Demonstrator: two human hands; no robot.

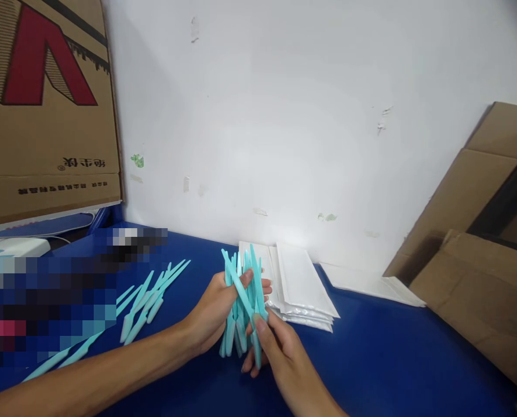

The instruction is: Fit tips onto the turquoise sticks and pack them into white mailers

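Several thin turquoise sticks with wider handle ends form an upright bundle (240,324) near the middle of the view. My left hand (219,301) is wrapped round this bundle, its thumb across the front. Lower right of it, my right hand (273,341) pinches the handle part of a stick at the bundle's right side, thumb in front and fingers partly hidden behind. More turquoise sticks (143,304) lie loosely to the left on the blue table (371,359).
Behind my hands lies a stack of white padded envelopes (304,278), with another white envelope (367,284) farther right. Cardboard (471,278) leans at the right. A large printed carton (50,133) stands at the left, before a white wall (284,116). The left edge is partly pixelated.
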